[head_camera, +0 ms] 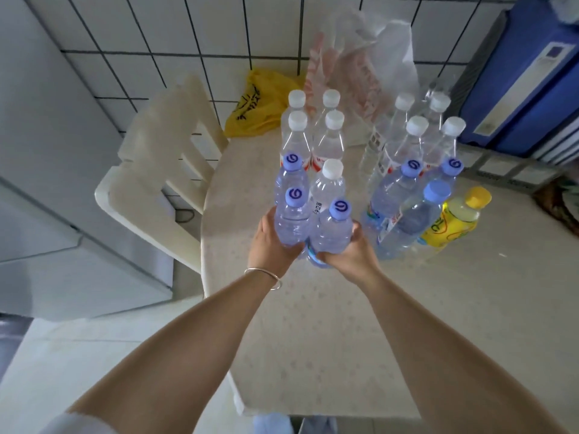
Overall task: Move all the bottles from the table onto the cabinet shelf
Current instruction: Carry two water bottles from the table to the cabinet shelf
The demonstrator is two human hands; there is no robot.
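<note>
Hands' [272, 242] bottles [330, 233] upright (caps seemingly up)

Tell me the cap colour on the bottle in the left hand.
Blue-violet cap with a white swirl logo, clearest in the head view.

Clear glossy plastic bottles [293, 219] stand on a matt speckled tablecloth [329, 324], beside a crinkled translucent plastic bag [369, 57].
</note>
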